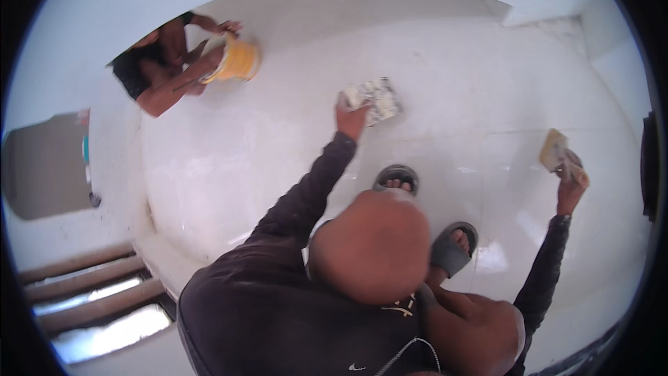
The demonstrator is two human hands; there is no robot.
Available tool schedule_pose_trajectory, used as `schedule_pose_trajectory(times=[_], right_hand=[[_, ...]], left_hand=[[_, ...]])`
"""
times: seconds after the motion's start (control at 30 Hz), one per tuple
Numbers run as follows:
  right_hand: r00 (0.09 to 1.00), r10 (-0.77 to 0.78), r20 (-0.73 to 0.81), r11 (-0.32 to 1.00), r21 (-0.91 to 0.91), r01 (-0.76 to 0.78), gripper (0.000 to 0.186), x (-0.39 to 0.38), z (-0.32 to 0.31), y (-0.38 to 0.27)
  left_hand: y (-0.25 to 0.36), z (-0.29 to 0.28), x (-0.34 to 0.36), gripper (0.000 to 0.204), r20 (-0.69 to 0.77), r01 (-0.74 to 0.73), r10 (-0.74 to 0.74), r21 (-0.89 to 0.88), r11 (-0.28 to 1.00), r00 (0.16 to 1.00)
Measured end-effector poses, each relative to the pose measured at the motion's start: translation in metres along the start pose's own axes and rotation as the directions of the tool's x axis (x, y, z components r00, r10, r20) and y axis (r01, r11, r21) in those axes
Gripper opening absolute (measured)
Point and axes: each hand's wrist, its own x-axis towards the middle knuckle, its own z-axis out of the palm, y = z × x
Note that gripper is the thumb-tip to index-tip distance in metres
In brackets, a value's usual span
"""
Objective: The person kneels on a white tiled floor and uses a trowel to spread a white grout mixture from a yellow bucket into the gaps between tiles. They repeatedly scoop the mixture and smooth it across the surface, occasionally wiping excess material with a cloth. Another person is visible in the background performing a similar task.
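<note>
While the left hand [350, 120] presses a speckled cloth [374, 99] flat on the white floor [278, 132] toward its far edge, the right hand [572, 182] grips a tan pad [553, 150] near the floor's right edge. Another person holds a yellow bucket [239, 61] at the far left corner.

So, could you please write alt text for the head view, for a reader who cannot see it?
Seen from above, a crouching person's left hand presses a mottled rag to a white tiled floor, while the right hand holds a tan sponge. Another person beyond holds a yellow bucket.
</note>
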Motion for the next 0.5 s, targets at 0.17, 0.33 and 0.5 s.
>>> schedule_pose_trajectory(times=[0.17, 0.33, 0.5], right_hand=[[0.876, -0.079, 0.475, 0.981, -0.118, 0.153, 0.016, 0.004, 0.119, -0.034], [0.989, -0.140, -0.040, 0.300, -0.954, 0.003, 0.032, 0.107, -0.070, 0.040], [0.956, -0.286, 0.062, 0.741, -0.619, 0.262, 0.023, 0.075, -0.069, -0.048]], left_hand=[[0.031, 0.018, 0.007, 0.028, 0.104, 0.183, -0.172, -0.105, 0.978, 0.980], [0.023, 0.023, 0.012, 0.027, 0.235, 0.047, -0.040, -0.024, 0.999, 0.971], [0.021, 0.025, 0.017, 0.024, 0.209, 0.188, -0.168, -0.084, 0.979, 0.963]])
